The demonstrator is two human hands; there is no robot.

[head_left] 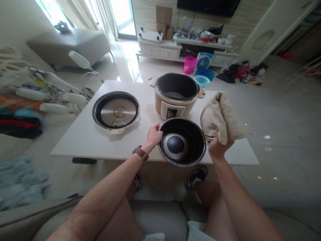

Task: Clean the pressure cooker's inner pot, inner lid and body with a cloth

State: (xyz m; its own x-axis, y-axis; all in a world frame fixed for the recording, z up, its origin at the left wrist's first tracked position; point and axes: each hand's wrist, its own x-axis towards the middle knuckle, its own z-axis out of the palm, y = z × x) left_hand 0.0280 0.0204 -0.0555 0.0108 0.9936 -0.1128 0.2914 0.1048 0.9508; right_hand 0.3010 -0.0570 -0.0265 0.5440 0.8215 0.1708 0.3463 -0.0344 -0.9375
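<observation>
My left hand (153, 136), with a brown watch on the wrist, grips the left rim of a dark inner pot (195, 147). The pot tilts toward me at the table's near edge, showing a pale patch and dark disc on its bottom. Closed on a folded beige cloth (220, 117), my right hand (220, 147) is just right of the pot. Behind the pot stands the beige electric cooker (163, 100), its dark inside showing and a control panel on its front. The cooker's lid (110, 113) lies with its metal inner side up, at the left of the table.
All this is on a white table (82, 140). A grey sofa (160, 217) is beneath me. Beyond the table are a pink basket (189, 65), a blue basket (202, 80) and a cluttered white TV cabinet (160, 52). White lamp arms (79, 60) stand to the left.
</observation>
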